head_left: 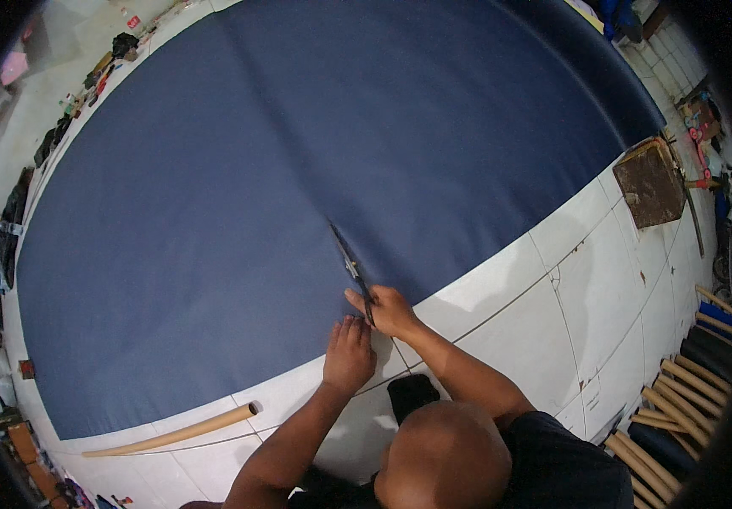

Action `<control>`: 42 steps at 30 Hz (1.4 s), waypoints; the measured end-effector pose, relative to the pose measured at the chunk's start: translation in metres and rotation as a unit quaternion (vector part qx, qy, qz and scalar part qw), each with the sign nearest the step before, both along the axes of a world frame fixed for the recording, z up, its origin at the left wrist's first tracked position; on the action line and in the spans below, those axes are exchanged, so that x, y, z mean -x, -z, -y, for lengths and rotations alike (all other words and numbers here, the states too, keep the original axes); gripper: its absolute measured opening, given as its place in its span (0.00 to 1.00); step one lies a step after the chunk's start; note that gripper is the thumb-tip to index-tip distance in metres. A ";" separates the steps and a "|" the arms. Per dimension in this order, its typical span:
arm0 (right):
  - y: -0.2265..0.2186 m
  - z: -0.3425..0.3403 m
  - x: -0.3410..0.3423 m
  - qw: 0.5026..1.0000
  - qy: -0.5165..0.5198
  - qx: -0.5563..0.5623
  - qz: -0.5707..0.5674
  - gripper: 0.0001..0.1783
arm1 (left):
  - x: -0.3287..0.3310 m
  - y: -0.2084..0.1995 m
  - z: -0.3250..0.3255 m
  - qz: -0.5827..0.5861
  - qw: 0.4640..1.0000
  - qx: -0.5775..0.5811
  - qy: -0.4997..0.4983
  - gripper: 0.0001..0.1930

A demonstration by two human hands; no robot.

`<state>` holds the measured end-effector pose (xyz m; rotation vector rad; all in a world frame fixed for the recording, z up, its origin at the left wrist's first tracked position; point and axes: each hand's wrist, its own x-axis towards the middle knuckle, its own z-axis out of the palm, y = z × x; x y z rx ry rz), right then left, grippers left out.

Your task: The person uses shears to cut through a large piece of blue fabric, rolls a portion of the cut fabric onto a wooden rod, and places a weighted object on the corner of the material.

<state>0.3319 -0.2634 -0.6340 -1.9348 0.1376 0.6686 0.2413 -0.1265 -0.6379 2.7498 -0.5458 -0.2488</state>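
A wide dark blue sheet [179, 237] of smooth, leather-like material is spread over the white tiled floor. My right hand [389, 311] grips a pair of scissors [351, 267] by their dark handles. The blades point away from me and lie at the sheet, a little in from its near edge. My left hand [350, 356] rests flat on that near edge, just left of the scissor handles, its fingers stretched forward. A faint crease runs from the blade tips toward the sheet's far side. My right fingers partly hide the handles.
Near the sheet's lower left edge lies a long cardboard tube [175, 431]. A brown worn board [650, 182] sits at the right. Several rolls with tan cores [680, 399] are stacked lower right. Bottles, bags and clutter line the left wall. Dark footwear [412, 394] is near my hands.
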 end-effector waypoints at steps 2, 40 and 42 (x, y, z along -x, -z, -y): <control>-0.004 -0.009 -0.021 1.000 0.005 -0.018 -0.006 0.37 | 0.001 0.001 -0.002 0.000 1.000 -0.006 0.005 0.28; 0.009 -0.147 -0.347 0.999 0.015 -0.047 0.023 0.35 | -0.017 -0.014 -0.010 -0.121 0.991 0.050 0.009 0.26; 0.013 -0.148 -0.357 0.998 0.028 -0.050 0.035 0.35 | -0.028 -0.020 -0.012 -0.149 0.988 0.049 -0.005 0.23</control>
